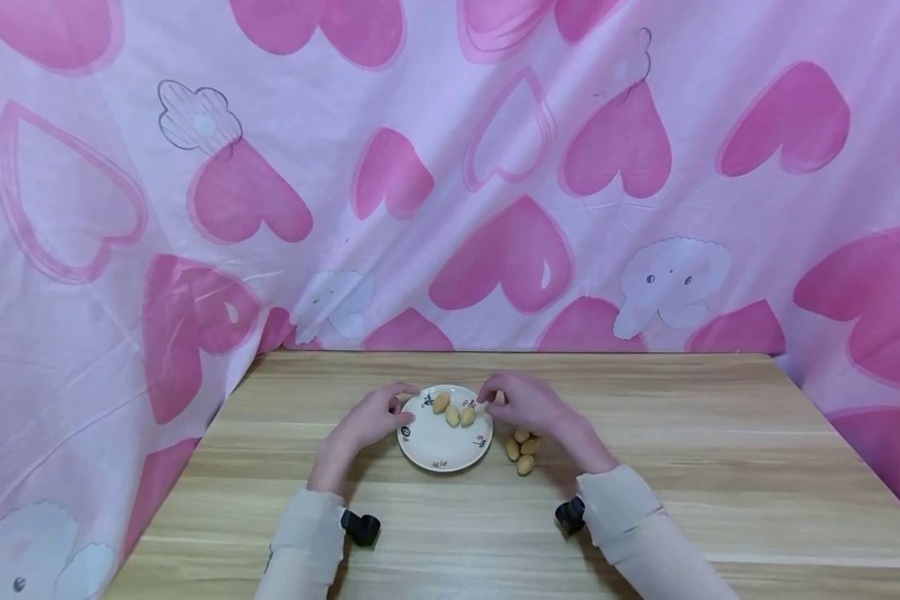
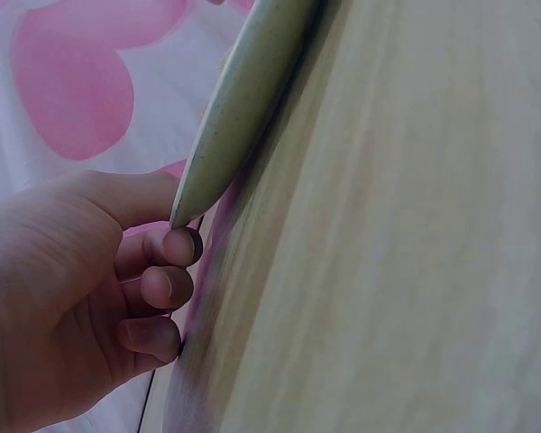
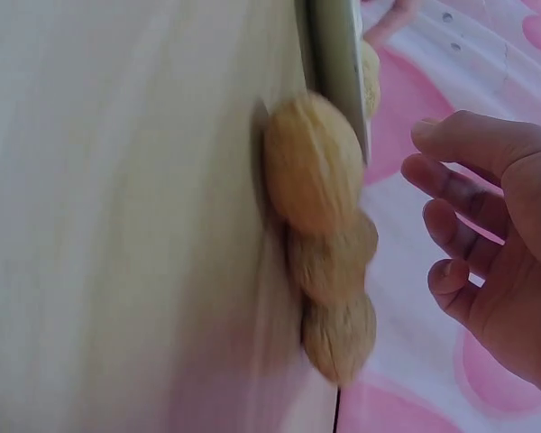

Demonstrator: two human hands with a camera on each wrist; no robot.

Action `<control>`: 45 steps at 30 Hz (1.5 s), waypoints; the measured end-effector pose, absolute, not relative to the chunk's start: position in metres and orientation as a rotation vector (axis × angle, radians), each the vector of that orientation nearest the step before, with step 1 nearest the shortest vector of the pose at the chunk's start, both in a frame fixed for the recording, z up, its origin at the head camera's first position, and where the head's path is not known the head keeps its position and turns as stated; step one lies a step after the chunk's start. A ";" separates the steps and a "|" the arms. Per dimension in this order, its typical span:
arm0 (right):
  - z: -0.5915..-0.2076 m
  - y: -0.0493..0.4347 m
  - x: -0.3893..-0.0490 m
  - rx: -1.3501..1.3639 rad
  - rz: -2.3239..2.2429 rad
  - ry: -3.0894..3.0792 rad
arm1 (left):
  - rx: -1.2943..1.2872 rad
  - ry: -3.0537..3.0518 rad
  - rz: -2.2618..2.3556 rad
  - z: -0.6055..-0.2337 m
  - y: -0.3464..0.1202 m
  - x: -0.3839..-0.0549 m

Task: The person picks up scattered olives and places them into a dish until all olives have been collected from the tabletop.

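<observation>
A round white plate with small printed motifs around its border stands mid-table. Three tan walnuts lie on its far half. At the left edge, my left hand pinches the rim; in the left wrist view the thumb is above and fingertips are below the plate's edge. My right hand hovers by the plate's right rim. From the right wrist, this hand shows loosely bent fingers with nothing between them. Several more walnuts sit in a cluster right of the plate, partly hidden under the right forearm.
The wooden table runs back to a pink and white curtain printed with hearts, which also hangs along the left side. Each sleeve cuff carries a small black camera, one at the left wrist and one at the right.
</observation>
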State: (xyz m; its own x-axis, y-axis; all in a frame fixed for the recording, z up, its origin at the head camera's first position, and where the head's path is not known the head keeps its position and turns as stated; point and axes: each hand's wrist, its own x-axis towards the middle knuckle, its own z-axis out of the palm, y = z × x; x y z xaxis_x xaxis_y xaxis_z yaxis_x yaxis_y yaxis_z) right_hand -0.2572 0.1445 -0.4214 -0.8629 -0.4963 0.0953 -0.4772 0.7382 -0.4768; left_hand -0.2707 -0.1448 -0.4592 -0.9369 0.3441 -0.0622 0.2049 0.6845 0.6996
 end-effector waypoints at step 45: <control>-0.432 0.178 -0.261 -0.632 -0.781 2.900 | 0.440 2.704 1.117 -0.458 -0.144 -0.270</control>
State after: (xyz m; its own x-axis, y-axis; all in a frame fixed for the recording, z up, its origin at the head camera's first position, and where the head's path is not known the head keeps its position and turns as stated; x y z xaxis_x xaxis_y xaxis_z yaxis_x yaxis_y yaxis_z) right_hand -0.2612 0.1781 -0.4321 -0.9128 -0.4068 0.0364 -0.3701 0.7861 -0.4950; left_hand -0.2701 -0.1440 -0.4579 -0.9393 0.3386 -0.0555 0.2008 0.6735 0.7114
